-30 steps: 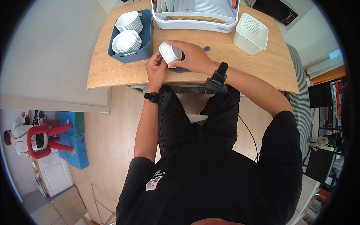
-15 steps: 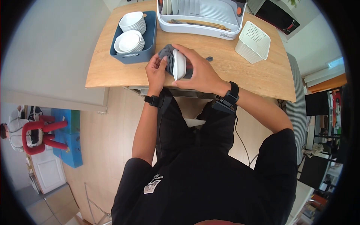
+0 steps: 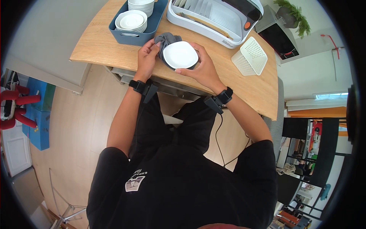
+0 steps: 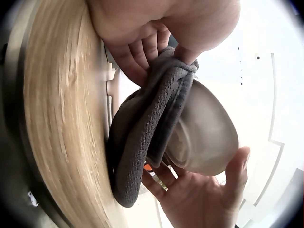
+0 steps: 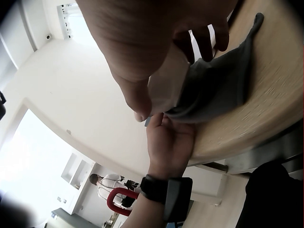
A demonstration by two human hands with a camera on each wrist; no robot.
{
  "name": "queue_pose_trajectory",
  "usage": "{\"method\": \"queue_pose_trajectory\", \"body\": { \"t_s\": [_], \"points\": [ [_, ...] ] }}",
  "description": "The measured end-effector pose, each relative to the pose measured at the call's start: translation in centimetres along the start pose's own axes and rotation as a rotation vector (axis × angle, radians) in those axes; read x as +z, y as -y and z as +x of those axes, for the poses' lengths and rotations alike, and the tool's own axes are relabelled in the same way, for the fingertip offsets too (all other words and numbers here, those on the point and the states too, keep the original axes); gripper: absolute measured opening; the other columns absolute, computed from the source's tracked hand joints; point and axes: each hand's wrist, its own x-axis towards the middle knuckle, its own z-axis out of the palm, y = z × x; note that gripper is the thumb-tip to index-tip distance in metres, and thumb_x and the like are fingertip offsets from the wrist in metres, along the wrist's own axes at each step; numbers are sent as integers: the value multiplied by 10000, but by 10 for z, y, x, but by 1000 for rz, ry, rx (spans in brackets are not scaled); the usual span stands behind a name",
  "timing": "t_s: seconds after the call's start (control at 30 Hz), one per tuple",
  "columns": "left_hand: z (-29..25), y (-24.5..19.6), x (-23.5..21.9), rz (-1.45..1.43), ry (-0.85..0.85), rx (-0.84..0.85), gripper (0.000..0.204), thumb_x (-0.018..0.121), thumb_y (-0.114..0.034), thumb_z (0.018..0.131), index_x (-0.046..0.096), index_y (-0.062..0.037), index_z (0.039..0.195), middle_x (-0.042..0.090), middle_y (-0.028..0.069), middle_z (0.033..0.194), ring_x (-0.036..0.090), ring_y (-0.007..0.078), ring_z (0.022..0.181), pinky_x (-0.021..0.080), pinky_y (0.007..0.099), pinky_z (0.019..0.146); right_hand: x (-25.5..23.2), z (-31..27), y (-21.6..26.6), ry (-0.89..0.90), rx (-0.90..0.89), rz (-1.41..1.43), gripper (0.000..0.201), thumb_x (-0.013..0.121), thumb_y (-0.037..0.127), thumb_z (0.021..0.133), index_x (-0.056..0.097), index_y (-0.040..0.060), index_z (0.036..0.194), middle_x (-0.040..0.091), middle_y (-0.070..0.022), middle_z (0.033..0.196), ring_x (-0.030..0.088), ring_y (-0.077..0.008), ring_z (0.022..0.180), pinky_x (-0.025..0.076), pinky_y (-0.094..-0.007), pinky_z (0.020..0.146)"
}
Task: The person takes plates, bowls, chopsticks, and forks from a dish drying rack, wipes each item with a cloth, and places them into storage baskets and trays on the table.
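A small white bowl (image 3: 180, 55) with rounded-square sides is in my right hand (image 3: 206, 69), thumb at the near rim and fingers at the far side. In the head view its white mouth faces up toward me. My left hand (image 3: 147, 60) pinches a bunched grey cloth (image 3: 166, 40) against the bowl's left side. The left wrist view shows the folded cloth (image 4: 147, 114) hanging between the left thumb and fingers, beside the bowl's underside (image 4: 206, 130). In the right wrist view the cloth (image 5: 213, 90) trails down to the tabletop.
A blue-grey bin (image 3: 155, 25) with two stacks of white bowls (image 3: 131, 22) stands at the left. Behind is a white dish rack (image 3: 207, 28) holding plates and utensils. A white perforated basket (image 3: 249, 61) sits at the right. The table's front edge (image 3: 114, 65) runs below my hands.
The bowl has turned from edge-on to mouth up toward my head, with my right hand turning along. The left hand keeps its grip on the cloth. The head view has shifted and tilted.
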Motion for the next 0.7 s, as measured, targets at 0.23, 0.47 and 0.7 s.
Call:
{"method": "queue_pose_trajectory", "body": {
  "t_s": [0.23, 0.47, 0.7],
  "points": [
    [-7, -9, 4, 23, -33, 13, 326, 548, -113, 993, 568, 48, 1276, 658, 56, 1161, 610, 93, 1018, 477, 230, 889, 0, 6, -6, -32, -72, -55, 954, 945, 275, 595, 453, -19, 1358, 549, -119, 1303, 521, -201, 1233, 412, -342, 1050],
    [-1, -2, -5, -117, 1, -54, 292, 513, -87, 1001, 579, 44, 1254, 658, 59, 1158, 617, 94, 1012, 476, 228, 905, 5, 10, -13, 1, -82, -180, 1024, 954, 301, 558, 430, -1, 1385, 559, -141, 1305, 553, -242, 1204, 445, -349, 1017],
    [0, -3, -6, -122, 6, -54, 297, 505, -95, 1009, 565, 39, 1267, 653, 69, 1177, 616, 89, 1010, 482, 224, 891, 7, 12, 3, 59, -89, -241, 1076, 949, 356, 523, 432, 17, 1404, 569, -172, 1330, 559, -286, 1228, 439, -358, 1027]
  ]
}}
